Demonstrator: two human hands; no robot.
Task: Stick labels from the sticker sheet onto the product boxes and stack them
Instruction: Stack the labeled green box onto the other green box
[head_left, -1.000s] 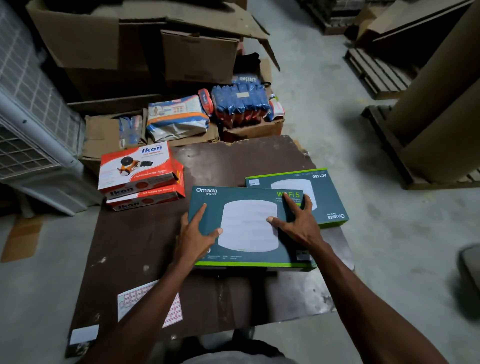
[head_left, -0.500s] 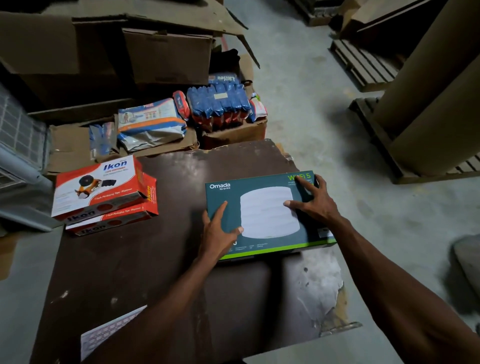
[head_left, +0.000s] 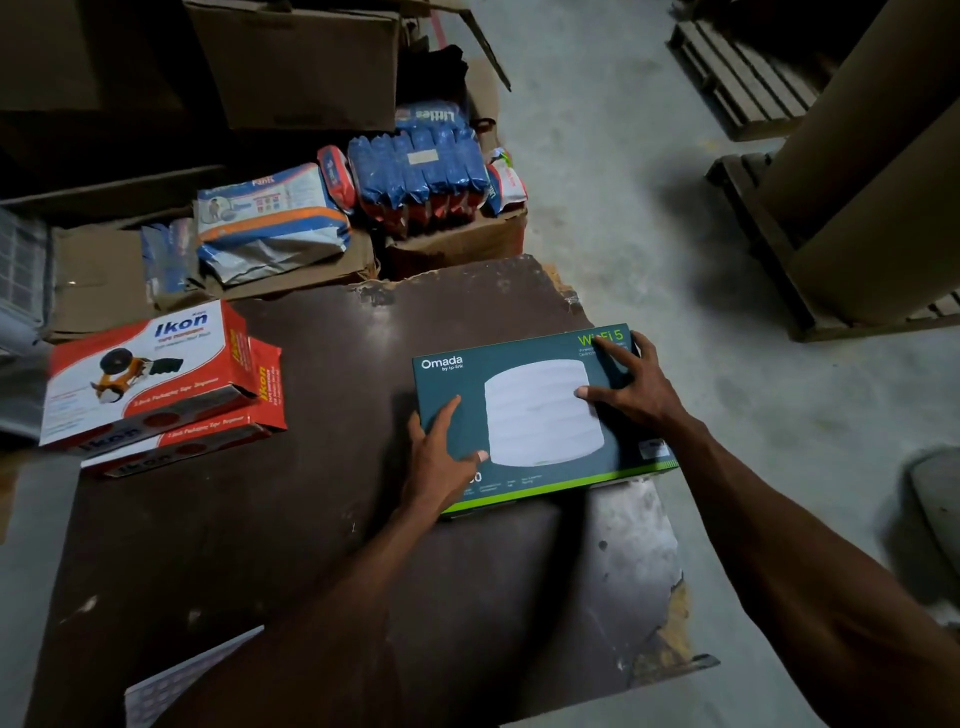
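A dark green Omada box lies flat at the right side of the brown table. My left hand grips its near-left corner, thumb on top. My right hand is spread over its far-right corner, fingers past the edge. The second green box is hidden beneath it. Two red-and-white Ikon boxes sit stacked at the table's left. A corner of the sticker sheet shows at the near-left edge, partly under my left forearm.
Behind the table stand open cardboard cartons and blue and white product packs. Wooden pallets with big brown rolls stand at the right. The table's near-right corner is chipped.
Both hands slid the green box to the right, onto the second green box, which it now covers. My view has shifted right, so the Ikon boxes sit further left.
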